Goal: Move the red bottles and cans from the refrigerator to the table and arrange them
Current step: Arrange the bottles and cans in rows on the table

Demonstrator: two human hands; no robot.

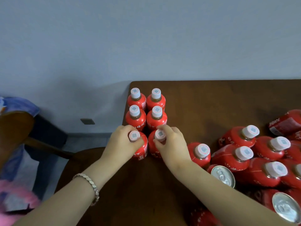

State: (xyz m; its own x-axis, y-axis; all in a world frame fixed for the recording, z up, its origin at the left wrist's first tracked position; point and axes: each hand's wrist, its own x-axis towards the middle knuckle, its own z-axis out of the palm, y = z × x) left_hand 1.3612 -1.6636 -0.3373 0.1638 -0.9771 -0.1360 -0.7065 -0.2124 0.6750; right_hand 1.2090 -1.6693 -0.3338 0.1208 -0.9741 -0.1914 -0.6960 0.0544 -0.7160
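Red bottles with white caps stand in two neat columns at the far left corner of the brown table. My left hand grips the neck of the nearest left bottle, fingers curled round its cap. My right hand pinches the cap of the nearest right bottle. Both bottles stand upright on the table, side by side, behind them two more pairs. A loose cluster of red bottles and red cans crowds the right side.
The table's left edge runs just beside the left column of bottles. A wooden chair and coloured bags sit on the floor to the left. A grey wall rises behind the table. Another can stands at the lower right.
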